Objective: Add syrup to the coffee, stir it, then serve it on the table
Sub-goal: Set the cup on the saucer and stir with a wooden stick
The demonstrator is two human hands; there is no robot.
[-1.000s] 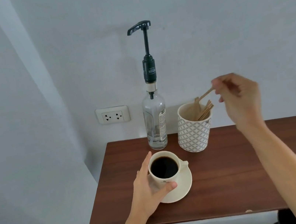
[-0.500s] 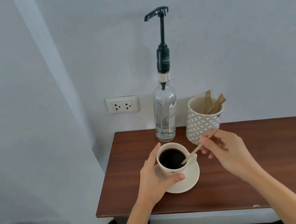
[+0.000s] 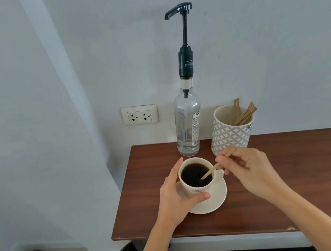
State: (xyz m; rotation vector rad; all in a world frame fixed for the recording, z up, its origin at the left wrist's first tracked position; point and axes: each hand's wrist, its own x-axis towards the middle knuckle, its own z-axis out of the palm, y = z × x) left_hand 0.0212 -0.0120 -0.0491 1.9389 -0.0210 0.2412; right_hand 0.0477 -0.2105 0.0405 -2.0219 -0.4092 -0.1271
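On the dark wooden bench [image 3: 297, 169], the right hand [image 3: 251, 168] pinches a thin wooden stir stick [image 3: 210, 172], now dipped deeper into the cream coffee cup [image 3: 198, 187]; the left hand [image 3: 176, 197] still grips its side.

right hand [image 3: 252, 171]: a second ago raised at the patterned holder [image 3: 229, 131], now low beside the cup [image 3: 197, 177]
stirrer [image 3: 211, 171]: drawn out of the holder; its tip, earlier at the cup's rim, now dips into the coffee [image 3: 194, 175]
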